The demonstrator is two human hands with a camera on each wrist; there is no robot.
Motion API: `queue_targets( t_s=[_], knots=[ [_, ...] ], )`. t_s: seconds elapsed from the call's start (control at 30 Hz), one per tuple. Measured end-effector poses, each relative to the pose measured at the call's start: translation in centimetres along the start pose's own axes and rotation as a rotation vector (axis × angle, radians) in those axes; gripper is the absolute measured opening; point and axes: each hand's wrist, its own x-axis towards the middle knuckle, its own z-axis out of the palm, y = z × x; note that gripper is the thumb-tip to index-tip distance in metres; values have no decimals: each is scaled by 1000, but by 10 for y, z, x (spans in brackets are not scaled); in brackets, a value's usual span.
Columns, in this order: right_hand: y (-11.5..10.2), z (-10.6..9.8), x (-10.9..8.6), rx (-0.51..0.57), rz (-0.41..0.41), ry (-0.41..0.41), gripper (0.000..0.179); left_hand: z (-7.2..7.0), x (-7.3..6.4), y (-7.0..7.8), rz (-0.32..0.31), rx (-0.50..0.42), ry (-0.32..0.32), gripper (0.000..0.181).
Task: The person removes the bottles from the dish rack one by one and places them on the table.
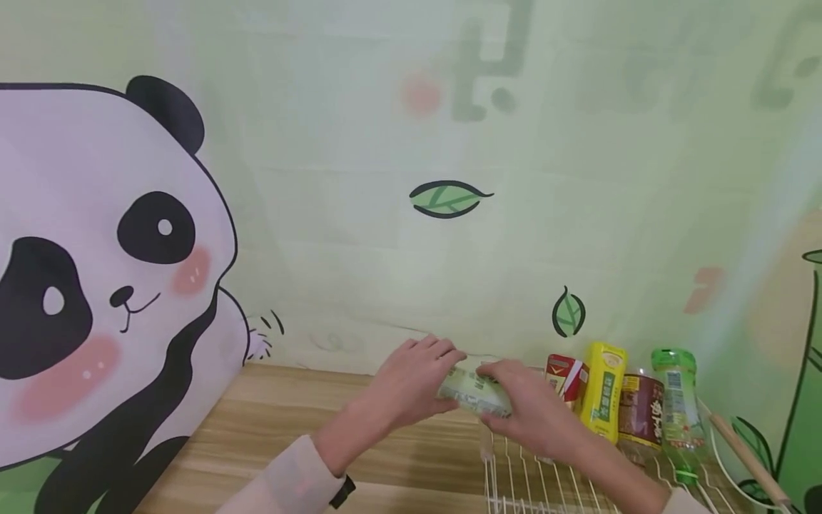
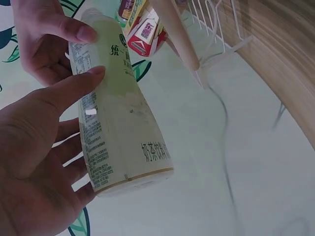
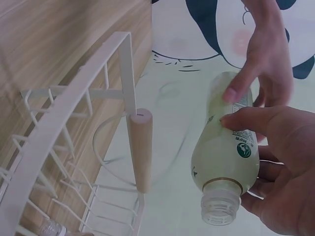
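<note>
A pale green milk tea bottle [image 1: 477, 391] lies tilted between both hands above the wooden tabletop [image 1: 289, 428]. The left hand [image 1: 411, 382] holds its base end, thumb across the printed label and fingers behind, as the left wrist view shows. Around the neck end, the right hand [image 1: 533, 403] grips the bottle with its thumb on the near side and fingers underneath. In the right wrist view the clear threaded neck [image 3: 220, 206] points toward the camera, with no coloured cap on it.
To the right stands a white wire rack [image 1: 520, 478] with a wooden handle [image 3: 141, 152]. By it are a red box [image 1: 562, 375], a yellow pack [image 1: 604, 392], a brown-labelled jar [image 1: 641, 410] and a green-topped bottle [image 1: 679, 407]. A panda-printed wall [image 1: 359, 271] rises behind.
</note>
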Motion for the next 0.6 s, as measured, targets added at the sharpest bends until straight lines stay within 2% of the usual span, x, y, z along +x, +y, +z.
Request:
queue_targets(
  t_s=[0.13, 0.33, 0.6],
  knots=[
    [-2, 2, -2, -23, -24, 7, 60, 4, -3, 0, 8, -10, -46, 67],
    [-2, 6, -3, -31, -71, 16, 58, 10, -6, 2, 4, -38, -57, 64],
    [-5, 11, -2, -86, -118, 19, 58, 15, -8, 4, 7, -21, -67, 65]
  ],
)
